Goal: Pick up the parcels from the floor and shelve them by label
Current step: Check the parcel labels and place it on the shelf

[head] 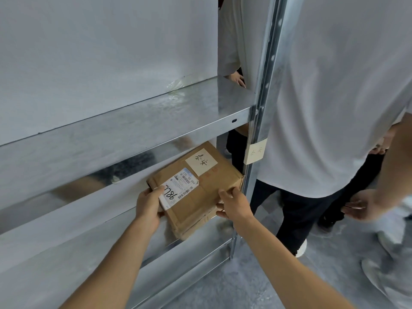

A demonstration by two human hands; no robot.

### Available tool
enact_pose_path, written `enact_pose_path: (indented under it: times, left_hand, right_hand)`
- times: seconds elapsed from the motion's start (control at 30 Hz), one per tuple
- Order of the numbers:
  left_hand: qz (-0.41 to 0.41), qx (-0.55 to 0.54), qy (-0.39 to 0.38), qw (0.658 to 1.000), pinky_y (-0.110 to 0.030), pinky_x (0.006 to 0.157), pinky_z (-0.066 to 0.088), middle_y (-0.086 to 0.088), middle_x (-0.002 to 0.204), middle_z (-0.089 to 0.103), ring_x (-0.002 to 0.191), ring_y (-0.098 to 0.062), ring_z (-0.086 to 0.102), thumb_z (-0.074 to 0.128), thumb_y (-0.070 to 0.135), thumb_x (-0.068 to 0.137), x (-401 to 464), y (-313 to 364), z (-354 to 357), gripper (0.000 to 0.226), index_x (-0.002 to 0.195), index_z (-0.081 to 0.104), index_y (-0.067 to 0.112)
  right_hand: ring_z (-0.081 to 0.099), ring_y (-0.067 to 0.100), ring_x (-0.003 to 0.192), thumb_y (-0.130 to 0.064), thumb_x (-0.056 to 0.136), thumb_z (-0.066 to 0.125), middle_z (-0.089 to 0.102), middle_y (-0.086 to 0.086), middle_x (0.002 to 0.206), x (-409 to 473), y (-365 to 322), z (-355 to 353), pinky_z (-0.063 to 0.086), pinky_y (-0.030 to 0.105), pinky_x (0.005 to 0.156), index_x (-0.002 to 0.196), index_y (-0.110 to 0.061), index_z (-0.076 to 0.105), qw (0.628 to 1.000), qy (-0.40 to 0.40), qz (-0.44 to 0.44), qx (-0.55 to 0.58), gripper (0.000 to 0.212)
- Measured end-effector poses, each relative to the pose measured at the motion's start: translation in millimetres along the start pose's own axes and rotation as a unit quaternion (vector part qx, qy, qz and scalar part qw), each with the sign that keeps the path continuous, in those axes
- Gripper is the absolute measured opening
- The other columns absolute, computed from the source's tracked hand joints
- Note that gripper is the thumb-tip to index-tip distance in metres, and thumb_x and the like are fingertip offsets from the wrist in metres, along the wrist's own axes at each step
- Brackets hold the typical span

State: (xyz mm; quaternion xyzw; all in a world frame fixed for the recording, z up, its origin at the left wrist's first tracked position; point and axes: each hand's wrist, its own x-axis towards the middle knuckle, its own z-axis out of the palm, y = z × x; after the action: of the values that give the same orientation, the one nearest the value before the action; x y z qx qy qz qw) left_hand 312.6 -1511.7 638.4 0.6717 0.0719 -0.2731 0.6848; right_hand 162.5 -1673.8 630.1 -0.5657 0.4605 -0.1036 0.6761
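Note:
A brown cardboard parcel (200,192) with a white shipping label marked 7786 and a handwritten paper tag lies half onto a lower metal shelf (78,219), its near end sticking out past the shelf's front. My left hand (148,206) grips its left near corner, thumb on the label. My right hand (234,205) holds its right near edge, next to the shelf's upright post (263,121). A paper tag (255,151) with handwriting is taped on that post.
An upper metal shelf (133,121) sits above with a bit of clear tape at its back. A person in a white shirt and dark trousers (334,97) stands close on the right of the post. Another person stands behind the rack. Grey floor below.

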Motion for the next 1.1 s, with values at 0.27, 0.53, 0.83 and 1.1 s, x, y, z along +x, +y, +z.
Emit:
enact_pose_path:
  times: [0.27, 0.53, 0.83, 1.1]
  left_hand:
    - [-0.026, 0.054, -0.019, 0.998, -0.040, 0.068, 0.058, -0.016, 0.115, 0.074, 0.091, -0.030, 0.072, 0.052, 0.027, 0.109, 14.5, 2.3, 9.9, 0.033, 0.138, 0.053, 0.011]
    - [-0.041, 0.173, -0.030, 0.984, -0.047, 0.080, 0.061, -0.008, 0.119, 0.076, 0.107, -0.029, 0.069, 0.060, 0.036, 0.104, 13.1, 12.7, 6.9, 0.029, 0.131, 0.059, 0.026]
    - [-0.041, 0.085, -0.012, 0.995, -0.061, 0.123, 0.031, -0.001, 0.156, 0.047, 0.152, -0.031, 0.037, 0.044, 0.050, 0.107, -24.8, -3.7, -8.1, 0.046, 0.148, 0.046, 0.031]
    - [-0.063, -0.141, 0.012, 0.988, -0.059, 0.119, 0.038, -0.018, 0.156, 0.054, 0.140, -0.041, 0.053, 0.043, 0.048, 0.106, -72.3, 2.4, -129.4, 0.056, 0.147, 0.055, 0.011]
  right_hand:
    - [0.066, 0.027, 0.112, -0.031, 0.104, 0.053, 0.061, 0.011, 0.125, 8.4, 2.8, -3.3, 0.062, 0.046, 0.091, 0.132, -0.007, 0.050, 1.000, -0.019, -0.004, 0.006, 0.036]
    - [0.063, 0.021, 0.120, -0.030, 0.104, 0.053, 0.057, 0.006, 0.135, 20.6, 2.5, -16.4, 0.062, 0.044, 0.090, 0.147, -0.013, 0.043, 0.997, -0.051, 0.044, 0.031, 0.047]
    - [0.054, 0.024, 0.115, -0.041, 0.101, 0.050, 0.051, 0.000, 0.125, -13.0, -8.8, -30.1, 0.046, 0.038, 0.100, 0.146, -0.016, 0.046, 0.996, -0.010, -0.016, -0.087, 0.053]
    - [0.069, 0.017, 0.115, -0.037, 0.106, 0.046, 0.073, -0.003, 0.124, -68.3, -32.6, 24.8, 0.053, 0.037, 0.101, 0.129, -0.029, 0.065, 0.970, -0.173, -0.163, 0.042, 0.031]
